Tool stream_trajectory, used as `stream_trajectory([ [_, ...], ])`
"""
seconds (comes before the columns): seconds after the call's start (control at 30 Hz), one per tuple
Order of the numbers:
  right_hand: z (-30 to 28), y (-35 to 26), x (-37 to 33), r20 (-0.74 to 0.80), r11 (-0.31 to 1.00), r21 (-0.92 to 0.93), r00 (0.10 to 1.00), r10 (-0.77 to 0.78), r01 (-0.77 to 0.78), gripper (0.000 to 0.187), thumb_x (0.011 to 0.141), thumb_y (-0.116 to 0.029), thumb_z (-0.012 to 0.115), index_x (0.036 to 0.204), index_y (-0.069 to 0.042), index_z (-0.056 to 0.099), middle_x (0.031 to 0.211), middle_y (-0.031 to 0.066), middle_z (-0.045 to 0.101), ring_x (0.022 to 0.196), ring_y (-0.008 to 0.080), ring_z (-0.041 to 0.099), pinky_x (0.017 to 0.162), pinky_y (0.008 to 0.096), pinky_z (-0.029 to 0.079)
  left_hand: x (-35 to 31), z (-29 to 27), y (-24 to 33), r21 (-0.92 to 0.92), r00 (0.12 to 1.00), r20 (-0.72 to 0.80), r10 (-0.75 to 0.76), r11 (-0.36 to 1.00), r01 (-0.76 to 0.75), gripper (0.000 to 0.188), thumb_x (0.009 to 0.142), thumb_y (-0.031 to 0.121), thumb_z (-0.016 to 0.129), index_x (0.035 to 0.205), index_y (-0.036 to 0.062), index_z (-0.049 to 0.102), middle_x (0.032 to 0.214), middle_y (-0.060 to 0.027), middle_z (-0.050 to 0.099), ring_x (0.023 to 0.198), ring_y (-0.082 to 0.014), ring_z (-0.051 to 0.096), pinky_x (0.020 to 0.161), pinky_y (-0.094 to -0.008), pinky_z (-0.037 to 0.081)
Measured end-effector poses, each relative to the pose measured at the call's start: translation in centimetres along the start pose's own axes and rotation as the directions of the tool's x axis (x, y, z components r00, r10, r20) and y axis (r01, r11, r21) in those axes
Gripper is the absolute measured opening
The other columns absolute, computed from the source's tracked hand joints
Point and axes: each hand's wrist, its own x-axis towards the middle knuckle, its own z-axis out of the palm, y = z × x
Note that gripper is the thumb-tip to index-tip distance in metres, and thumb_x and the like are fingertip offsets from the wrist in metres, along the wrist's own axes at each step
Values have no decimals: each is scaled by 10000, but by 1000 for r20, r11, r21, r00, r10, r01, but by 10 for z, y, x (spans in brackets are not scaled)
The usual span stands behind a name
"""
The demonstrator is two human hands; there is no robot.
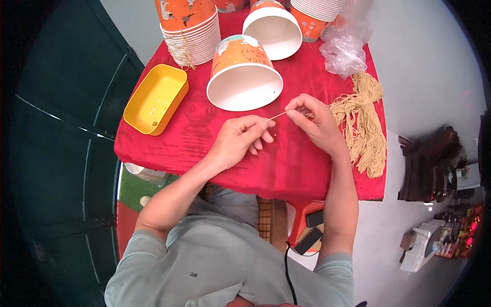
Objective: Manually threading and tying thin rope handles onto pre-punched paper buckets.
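Note:
A thin beige string (276,116) stretches between my hands, just in front of a paper bucket. My left hand (240,137) pinches one part of it between thumb and forefinger, the other fingers loosely curled. Up and to the right, my right hand (313,120) pinches the string too. The orange paper bucket (240,56) lies on its side, its white open mouth toward me. Beside my right hand a bundle of beige strings (363,125) is spread along the table's right edge.
A red cloth (189,138) covers the table. A yellow tray (138,110) with small bits stands at left. Stacked orange buckets (189,36), another tipped bucket (279,33), more stacked buckets (312,18) and a clear plastic bag (343,51) are at the back.

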Motion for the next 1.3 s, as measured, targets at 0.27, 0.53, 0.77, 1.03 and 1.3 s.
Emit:
stream_trajectory([
  [0.27,6,-11,-4,148,1000,18,989,8,-11,336,1046,-137,795,1352,-28,711,1161,27,751,1061,123,707,964,310,564,11,-3,7,385,997,-53,50,923,-26,261,1157,257,699,1223,24,795,966,-5,792,769,-42,643,682,-227,548],
  [0.53,18,-3,1,145,958,257,985,89,-124,243,1050,-142,795,1252,-6,788,1033,42,813,992,122,750,923,321,586,20,0,10,131,1000,-9,19,991,-18,257,1156,247,686,1121,21,804,921,-9,798,778,-63,672,677,-244,559],
  [0.77,21,10,2,44,989,148,999,7,-13,160,1076,-158,772,1132,-15,816,1003,22,808,944,78,723,843,273,573,27,-5,16,187,997,-74,21,982,-7,231,1143,241,714,1102,32,805,970,-37,824,805,-65,698,690,-239,570],
  [1.03,16,12,2,104,936,320,987,123,-150,153,1092,-175,766,1145,-31,760,968,-41,731,853,28,634,764,237,519,37,-9,18,107,999,-10,-31,994,32,244,1143,243,712,1100,21,804,947,-44,821,784,-83,705,697,-258,580],
  [1.3,15,55,15,-129,916,378,972,194,-133,126,1093,-124,745,1136,-6,737,1029,24,783,936,80,716,849,259,587,68,-15,14,903,799,59,599,308,-298,547,887,315,908,1304,35,693,1251,-207,703,1219,-429,653,1036,-539,537],
])
